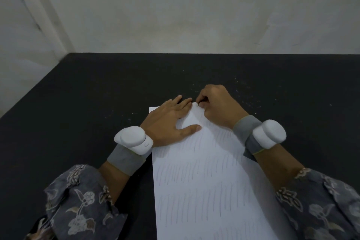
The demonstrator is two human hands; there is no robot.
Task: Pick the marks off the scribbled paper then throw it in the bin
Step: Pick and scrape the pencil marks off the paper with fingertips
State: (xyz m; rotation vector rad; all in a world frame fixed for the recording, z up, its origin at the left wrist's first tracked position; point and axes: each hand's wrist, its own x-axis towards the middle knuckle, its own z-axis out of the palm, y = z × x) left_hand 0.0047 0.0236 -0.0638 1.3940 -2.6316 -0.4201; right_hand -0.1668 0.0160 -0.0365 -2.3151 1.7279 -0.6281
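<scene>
A white sheet of paper [210, 181] covered in rows of faint pencil strokes lies on the black table, running from near the table's middle to the bottom edge of the view. My left hand [169, 121] lies flat on the sheet's far left part, fingers straight, pressing it down. My right hand [216, 105] is at the sheet's far edge with its fingers curled, pinching a small dark object, likely an eraser [200, 102], against the paper. The object is mostly hidden by my fingers. No bin is in view.
The black table [87, 103] stretches left, right and back to a pale wall [194, 15]. Small light crumbs [245, 91] speckle the tabletop behind and to the right of my right hand. Both wrists carry white devices on grey bands.
</scene>
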